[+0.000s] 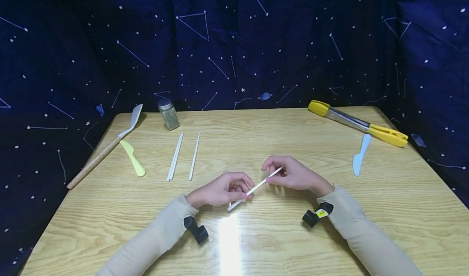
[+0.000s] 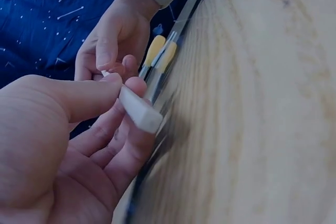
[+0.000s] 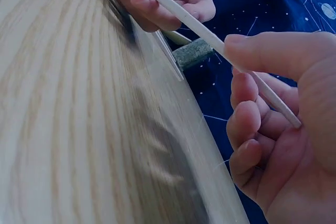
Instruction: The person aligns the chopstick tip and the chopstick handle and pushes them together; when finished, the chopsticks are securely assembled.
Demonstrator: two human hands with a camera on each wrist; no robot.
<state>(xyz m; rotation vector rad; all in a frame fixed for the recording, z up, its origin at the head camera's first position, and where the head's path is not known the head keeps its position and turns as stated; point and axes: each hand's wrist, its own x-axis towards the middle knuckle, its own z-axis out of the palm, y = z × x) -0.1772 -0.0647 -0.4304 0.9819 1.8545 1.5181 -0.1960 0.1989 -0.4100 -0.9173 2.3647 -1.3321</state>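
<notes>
One white chopstick (image 1: 258, 185) slants above the middle of the table, held by both hands at once. Its thick square end (image 2: 142, 113) pokes out past the thumb and fingers of my left hand (image 1: 224, 189), which pinch it. Toward the thinner end, my right hand (image 1: 294, 174) pinches the same stick between thumb and fingers; in the right wrist view the tip of the chopstick (image 3: 283, 109) reaches back toward the palm. Left of the hands, two chopsticks (image 1: 175, 158) lie side by side, with a single chopstick (image 1: 194, 157) just to their right.
At the left lie a wooden-handled spatula (image 1: 104, 152) and a yellow plastic knife (image 1: 132, 158). A spice jar (image 1: 169, 115) stands at the back. Yellow-ended tongs (image 1: 351, 120) and a blue plastic knife (image 1: 360, 156) lie on the right side of the wooden table (image 1: 286, 243).
</notes>
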